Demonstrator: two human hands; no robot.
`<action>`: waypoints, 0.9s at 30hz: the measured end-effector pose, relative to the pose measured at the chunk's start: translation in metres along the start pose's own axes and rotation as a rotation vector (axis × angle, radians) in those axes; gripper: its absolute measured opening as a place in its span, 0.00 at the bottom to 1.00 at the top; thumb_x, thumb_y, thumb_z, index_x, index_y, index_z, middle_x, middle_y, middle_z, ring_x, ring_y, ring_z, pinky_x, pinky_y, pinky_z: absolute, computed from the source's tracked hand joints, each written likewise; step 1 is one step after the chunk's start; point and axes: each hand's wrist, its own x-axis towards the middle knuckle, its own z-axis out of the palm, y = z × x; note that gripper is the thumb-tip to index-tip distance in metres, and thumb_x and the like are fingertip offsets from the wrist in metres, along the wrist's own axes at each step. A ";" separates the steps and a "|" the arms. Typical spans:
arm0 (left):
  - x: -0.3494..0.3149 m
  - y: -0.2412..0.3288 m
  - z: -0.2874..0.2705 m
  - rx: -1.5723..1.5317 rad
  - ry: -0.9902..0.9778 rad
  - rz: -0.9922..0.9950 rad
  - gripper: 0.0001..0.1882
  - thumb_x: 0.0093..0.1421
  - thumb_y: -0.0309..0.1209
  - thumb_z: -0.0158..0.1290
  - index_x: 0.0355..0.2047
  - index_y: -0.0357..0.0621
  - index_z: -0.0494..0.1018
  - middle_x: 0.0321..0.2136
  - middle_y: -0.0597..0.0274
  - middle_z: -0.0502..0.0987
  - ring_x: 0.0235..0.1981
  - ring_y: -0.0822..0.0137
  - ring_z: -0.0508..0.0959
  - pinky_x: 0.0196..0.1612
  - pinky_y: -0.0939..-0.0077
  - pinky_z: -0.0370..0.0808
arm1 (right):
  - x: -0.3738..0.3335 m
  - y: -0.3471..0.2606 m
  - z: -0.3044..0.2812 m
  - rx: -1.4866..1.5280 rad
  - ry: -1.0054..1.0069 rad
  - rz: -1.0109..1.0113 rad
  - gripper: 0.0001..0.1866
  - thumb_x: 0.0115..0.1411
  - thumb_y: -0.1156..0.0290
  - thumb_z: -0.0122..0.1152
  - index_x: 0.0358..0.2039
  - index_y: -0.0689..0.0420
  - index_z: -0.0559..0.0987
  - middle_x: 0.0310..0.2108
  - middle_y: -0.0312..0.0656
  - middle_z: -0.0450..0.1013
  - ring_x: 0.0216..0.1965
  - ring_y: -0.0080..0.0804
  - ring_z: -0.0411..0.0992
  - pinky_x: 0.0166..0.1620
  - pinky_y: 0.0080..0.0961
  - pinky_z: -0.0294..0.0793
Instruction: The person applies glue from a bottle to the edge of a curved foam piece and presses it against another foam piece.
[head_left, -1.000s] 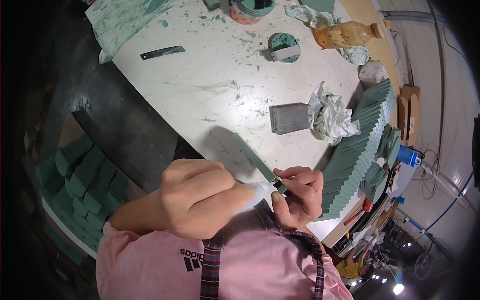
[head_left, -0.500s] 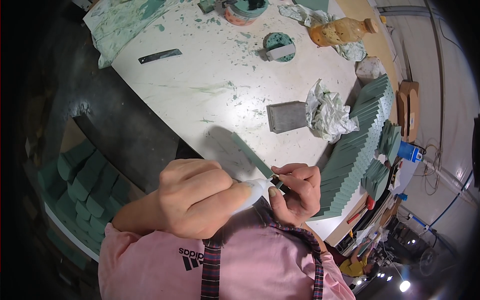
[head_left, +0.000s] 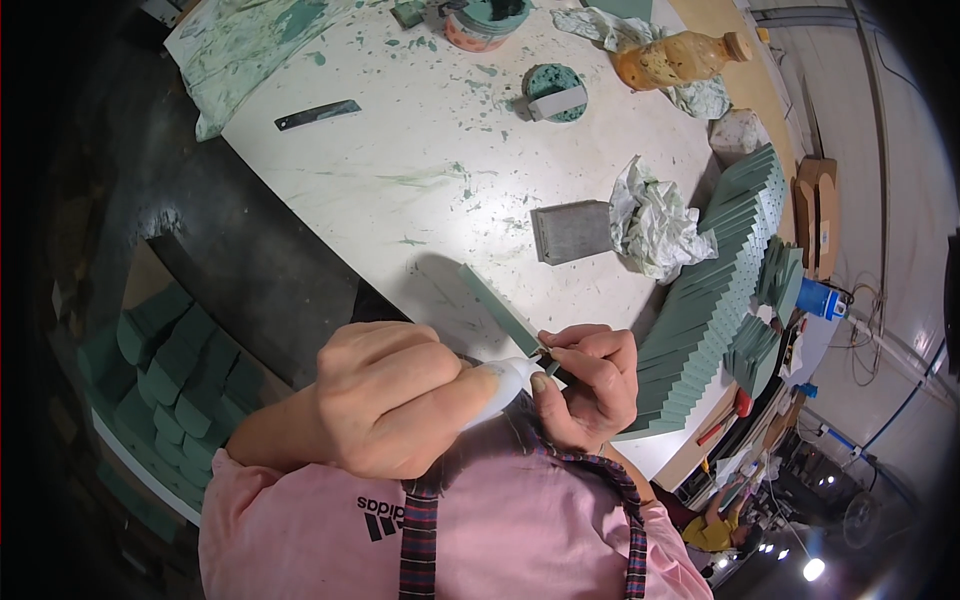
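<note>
My left hand (head_left: 385, 395) is closed around a small white squeeze bottle (head_left: 490, 400), much of it hidden by my fingers. The bottle's narrow tip points right and meets the near end of a thin green strip (head_left: 495, 308). My right hand (head_left: 590, 385) pinches that end between thumb and fingers. From there the strip reaches away to the upper left, over the table edge. A small dark part shows at the pinch, too small to make out. Both hands are held close to my chest, in front of a plaid strap.
On the white table (head_left: 390, 180) lie a grey block (head_left: 572, 232), crumpled paper (head_left: 655, 225), a black metal blade (head_left: 318, 114), a tub of green paste (head_left: 557, 92) and an orange bottle (head_left: 680, 60). A long row of green slats (head_left: 710, 295) stands right. Green pieces (head_left: 180, 375) fill a left tray.
My right hand and the green strip have shifted very slightly left. The bottle's tip stays at the strip's near end, and both grips are unchanged.
</note>
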 end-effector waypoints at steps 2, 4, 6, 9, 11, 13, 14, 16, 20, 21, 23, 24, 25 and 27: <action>-0.001 0.000 0.002 -0.003 0.018 0.006 0.15 0.41 0.24 0.69 0.29 0.33 0.77 0.17 0.63 0.74 0.11 0.72 0.70 0.12 0.82 0.63 | 0.000 0.000 0.000 0.001 -0.002 -0.001 0.14 0.42 0.79 0.71 0.31 0.65 0.78 0.28 0.45 0.68 0.30 0.39 0.75 0.33 0.29 0.77; -0.002 0.000 0.002 -0.008 0.017 0.001 0.14 0.41 0.24 0.69 0.29 0.33 0.78 0.17 0.63 0.74 0.11 0.73 0.70 0.12 0.82 0.62 | -0.001 0.000 0.000 0.004 -0.002 -0.003 0.14 0.42 0.79 0.71 0.31 0.65 0.78 0.28 0.45 0.68 0.30 0.39 0.75 0.33 0.29 0.77; -0.001 0.000 0.000 -0.012 0.015 -0.003 0.14 0.41 0.24 0.69 0.29 0.33 0.78 0.17 0.63 0.74 0.11 0.73 0.70 0.12 0.82 0.62 | 0.001 0.000 0.000 0.004 -0.003 -0.006 0.14 0.42 0.79 0.71 0.31 0.65 0.78 0.28 0.45 0.68 0.30 0.39 0.75 0.33 0.29 0.77; -0.001 0.003 -0.006 0.007 -0.029 -0.041 0.14 0.41 0.24 0.69 0.29 0.34 0.78 0.17 0.63 0.74 0.11 0.73 0.69 0.12 0.82 0.62 | 0.001 -0.002 -0.002 -0.006 -0.024 -0.006 0.13 0.43 0.80 0.70 0.31 0.67 0.78 0.28 0.46 0.67 0.31 0.40 0.74 0.34 0.30 0.79; 0.000 0.004 -0.009 0.022 -0.054 -0.077 0.13 0.41 0.24 0.69 0.28 0.35 0.78 0.17 0.63 0.74 0.11 0.73 0.69 0.13 0.82 0.62 | 0.001 -0.002 -0.002 -0.015 -0.044 -0.002 0.13 0.43 0.80 0.69 0.31 0.69 0.78 0.28 0.47 0.66 0.31 0.42 0.74 0.35 0.32 0.81; -0.002 0.006 -0.008 0.023 -0.048 -0.091 0.14 0.41 0.24 0.69 0.29 0.35 0.78 0.18 0.62 0.75 0.11 0.73 0.69 0.13 0.82 0.63 | 0.001 -0.001 -0.002 -0.003 -0.018 -0.010 0.14 0.42 0.80 0.71 0.31 0.66 0.78 0.28 0.45 0.68 0.30 0.39 0.75 0.32 0.28 0.77; -0.002 0.006 -0.009 0.026 -0.041 -0.102 0.14 0.41 0.25 0.69 0.29 0.36 0.78 0.18 0.62 0.75 0.11 0.72 0.70 0.13 0.81 0.63 | 0.000 -0.001 -0.001 -0.001 -0.018 -0.011 0.14 0.42 0.80 0.71 0.31 0.66 0.78 0.28 0.45 0.68 0.30 0.39 0.75 0.32 0.28 0.77; -0.004 0.003 -0.009 -0.023 -0.011 -0.137 0.15 0.40 0.24 0.69 0.29 0.35 0.78 0.19 0.61 0.75 0.12 0.71 0.70 0.14 0.80 0.63 | -0.002 -0.001 -0.002 -0.012 -0.028 0.020 0.14 0.42 0.80 0.70 0.32 0.66 0.78 0.28 0.46 0.69 0.30 0.38 0.74 0.32 0.28 0.75; -0.010 -0.005 -0.015 -0.201 0.081 -0.356 0.14 0.40 0.21 0.66 0.30 0.34 0.77 0.21 0.57 0.75 0.16 0.68 0.71 0.19 0.78 0.65 | -0.001 -0.004 -0.006 -0.007 -0.073 0.112 0.12 0.47 0.78 0.68 0.32 0.68 0.77 0.31 0.46 0.68 0.33 0.37 0.72 0.38 0.28 0.72; -0.013 -0.002 -0.015 -0.300 0.119 -0.499 0.12 0.42 0.19 0.62 0.30 0.33 0.76 0.22 0.55 0.74 0.17 0.68 0.71 0.21 0.77 0.65 | -0.001 -0.010 -0.012 0.019 -0.133 0.264 0.13 0.48 0.77 0.68 0.35 0.67 0.78 0.32 0.44 0.68 0.34 0.34 0.70 0.40 0.27 0.70; -0.038 -0.001 -0.004 -0.562 0.199 -0.728 0.11 0.49 0.19 0.61 0.33 0.31 0.76 0.26 0.55 0.76 0.20 0.72 0.73 0.24 0.80 0.68 | -0.010 -0.014 -0.022 0.052 -0.243 0.404 0.20 0.46 0.80 0.68 0.43 0.65 0.81 0.29 0.44 0.69 0.32 0.35 0.67 0.37 0.26 0.68; -0.049 0.004 0.006 -0.783 0.293 -0.884 0.11 0.53 0.20 0.63 0.36 0.31 0.76 0.29 0.56 0.78 0.22 0.74 0.75 0.27 0.82 0.70 | -0.021 -0.013 -0.033 0.079 -0.338 0.475 0.22 0.49 0.77 0.66 0.48 0.63 0.81 0.31 0.41 0.67 0.34 0.32 0.65 0.40 0.23 0.66; -0.057 0.009 0.010 -0.948 0.323 -1.034 0.12 0.55 0.20 0.61 0.40 0.31 0.73 0.31 0.55 0.78 0.25 0.70 0.77 0.30 0.79 0.74 | -0.029 -0.016 -0.041 0.094 -0.380 0.550 0.22 0.51 0.76 0.66 0.49 0.62 0.81 0.32 0.40 0.66 0.35 0.32 0.64 0.42 0.23 0.65; -0.068 0.012 0.022 -1.083 0.380 -1.093 0.14 0.56 0.20 0.60 0.41 0.31 0.71 0.32 0.54 0.78 0.25 0.68 0.78 0.31 0.76 0.75 | -0.041 -0.022 -0.051 0.140 -0.466 0.695 0.21 0.52 0.76 0.64 0.49 0.59 0.81 0.35 0.39 0.64 0.40 0.31 0.63 0.47 0.23 0.63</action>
